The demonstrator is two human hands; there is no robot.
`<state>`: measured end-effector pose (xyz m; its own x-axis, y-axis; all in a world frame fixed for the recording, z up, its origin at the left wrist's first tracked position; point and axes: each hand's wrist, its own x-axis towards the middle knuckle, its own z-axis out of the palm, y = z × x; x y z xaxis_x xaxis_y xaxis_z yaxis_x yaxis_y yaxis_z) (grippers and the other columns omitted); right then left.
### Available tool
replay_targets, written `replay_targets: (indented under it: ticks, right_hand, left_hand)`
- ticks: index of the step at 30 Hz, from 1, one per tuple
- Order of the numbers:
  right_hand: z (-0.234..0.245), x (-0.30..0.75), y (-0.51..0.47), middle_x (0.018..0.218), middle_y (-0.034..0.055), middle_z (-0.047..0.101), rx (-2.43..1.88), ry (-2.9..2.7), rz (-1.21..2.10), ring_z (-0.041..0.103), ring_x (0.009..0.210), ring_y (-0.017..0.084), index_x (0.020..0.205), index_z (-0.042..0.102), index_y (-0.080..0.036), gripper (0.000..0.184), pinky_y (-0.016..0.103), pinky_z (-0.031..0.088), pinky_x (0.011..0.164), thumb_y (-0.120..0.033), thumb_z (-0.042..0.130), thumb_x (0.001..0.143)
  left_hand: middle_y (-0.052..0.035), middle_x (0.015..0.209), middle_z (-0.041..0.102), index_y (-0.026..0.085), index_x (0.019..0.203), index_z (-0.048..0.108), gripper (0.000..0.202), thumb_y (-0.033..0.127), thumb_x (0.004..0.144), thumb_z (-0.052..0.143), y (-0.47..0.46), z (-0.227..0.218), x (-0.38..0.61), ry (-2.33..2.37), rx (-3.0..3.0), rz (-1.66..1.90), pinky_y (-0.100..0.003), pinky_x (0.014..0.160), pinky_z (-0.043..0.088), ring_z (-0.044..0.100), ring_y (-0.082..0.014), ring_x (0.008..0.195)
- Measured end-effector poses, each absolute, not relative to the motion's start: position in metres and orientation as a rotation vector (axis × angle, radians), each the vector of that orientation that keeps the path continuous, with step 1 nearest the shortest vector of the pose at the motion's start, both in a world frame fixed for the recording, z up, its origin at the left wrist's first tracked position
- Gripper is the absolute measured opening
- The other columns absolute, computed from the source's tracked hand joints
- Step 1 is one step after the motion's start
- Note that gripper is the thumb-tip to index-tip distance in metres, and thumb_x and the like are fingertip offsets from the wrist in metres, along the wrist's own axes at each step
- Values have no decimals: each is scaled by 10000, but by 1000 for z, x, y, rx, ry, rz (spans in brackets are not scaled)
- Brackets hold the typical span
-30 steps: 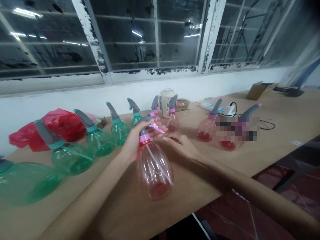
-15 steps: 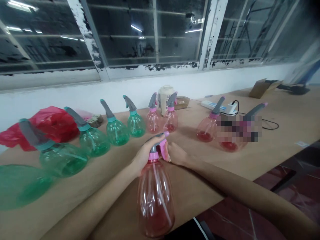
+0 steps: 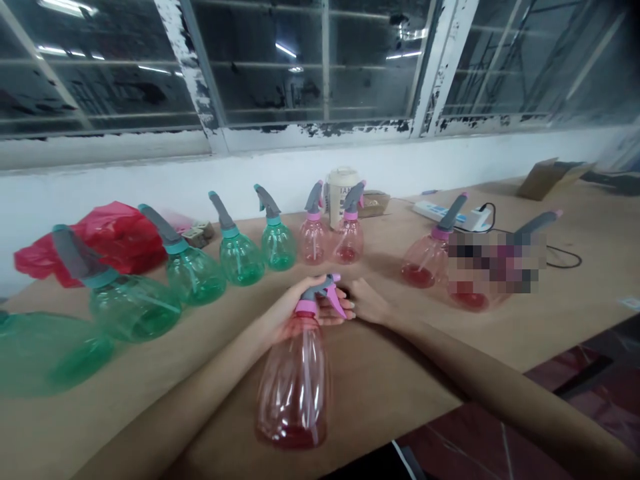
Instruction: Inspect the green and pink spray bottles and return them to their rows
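Note:
My left hand [image 3: 293, 307] is wrapped round the neck of a clear pink spray bottle [image 3: 295, 393], thumb over the grey head. Its fingertips show behind the pink trigger, which points right. The bottle stands tilted slightly near the table's front edge, with a little red colour at its base and a tube inside. Beside the trigger, my right hand [image 3: 370, 301] is closed, its fingers curled away from view. Whether anything is in it is hidden.
Several green spray bottles [image 3: 195, 277] line the left, before a red plastic bag [image 3: 120, 233]. More pink spray bottles [image 3: 345, 240] stand at the back and right. A white cup [image 3: 336, 193], power strip [image 3: 440, 213] and cardboard box [image 3: 540, 180] are behind, below windows.
My right hand has drawn slightly right, off the trigger. The trigger now stands out in full view, with left fingertips behind it. The bottle's base has shifted left and up in view.

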<state>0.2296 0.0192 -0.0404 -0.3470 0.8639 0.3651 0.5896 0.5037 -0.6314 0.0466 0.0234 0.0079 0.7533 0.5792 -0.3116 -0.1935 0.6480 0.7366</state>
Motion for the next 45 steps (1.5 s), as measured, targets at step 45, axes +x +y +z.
replay_targets:
  ticks: [45]
  right_hand:
    - [-33, 239, 19, 1085, 27, 696, -1347, -1662, 761, 594, 1075, 230, 952, 700, -247, 519, 393, 362, 998, -600, 323, 897]
  left_hand:
    - [-50, 577, 607, 100, 640, 644, 435, 384, 904, 448, 21, -8, 44, 562, 780, 607, -406, 842, 491, 584, -151, 528]
